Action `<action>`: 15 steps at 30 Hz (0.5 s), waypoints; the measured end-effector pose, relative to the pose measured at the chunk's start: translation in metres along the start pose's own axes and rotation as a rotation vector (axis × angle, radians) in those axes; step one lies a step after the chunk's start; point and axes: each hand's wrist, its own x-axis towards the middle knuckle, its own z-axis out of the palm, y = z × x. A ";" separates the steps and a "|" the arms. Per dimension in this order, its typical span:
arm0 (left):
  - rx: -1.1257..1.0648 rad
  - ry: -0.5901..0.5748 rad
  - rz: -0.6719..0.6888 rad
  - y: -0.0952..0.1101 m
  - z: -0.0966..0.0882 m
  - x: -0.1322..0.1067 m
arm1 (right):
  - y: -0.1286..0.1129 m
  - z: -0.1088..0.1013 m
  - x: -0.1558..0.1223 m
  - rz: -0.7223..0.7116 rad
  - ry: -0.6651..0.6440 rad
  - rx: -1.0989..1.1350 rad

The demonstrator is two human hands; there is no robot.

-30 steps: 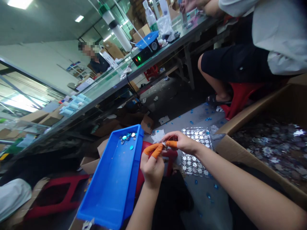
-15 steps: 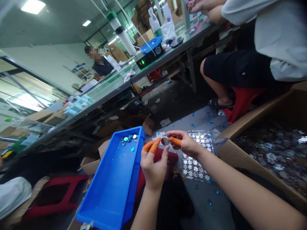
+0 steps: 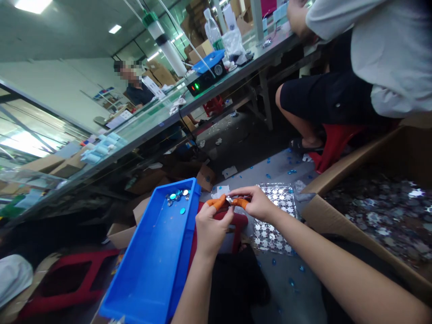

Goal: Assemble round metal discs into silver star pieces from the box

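Pinching small shiny pc (image 3: 229, 199) btwn L hand (image 3: 209, 225) & R hand (image 3: 259, 204), beside blue tray (image 3: 148, 265) w/ loose discs (image 3: 182, 211)

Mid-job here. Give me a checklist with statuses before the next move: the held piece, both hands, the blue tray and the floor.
1. Small metal piece held: ok; the right hand appears to grip it.
2. Left hand gripping too: cannot tell; its fingers are at the piece, but contact is unclear.
3. Orange finger covers worn: ok, on both hands.
4. Which way the piece faces: cannot tell; too small and partly hidden.
5. Blue tray within reach: looks ok; it sits beside the left hand, small round pieces towards its far end.
6. Floor free of litter: not ok; blue bits are scattered there.
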 end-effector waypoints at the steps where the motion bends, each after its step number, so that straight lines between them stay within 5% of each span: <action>1: -0.011 -0.011 -0.010 0.000 0.000 0.000 | 0.002 0.000 -0.001 0.000 0.009 0.003; 7: -0.099 -0.079 -0.031 -0.010 0.001 0.006 | 0.009 -0.002 -0.003 0.007 0.037 -0.036; 15: -0.037 0.069 0.047 -0.024 0.022 0.010 | 0.013 -0.002 -0.002 -0.011 0.065 -0.121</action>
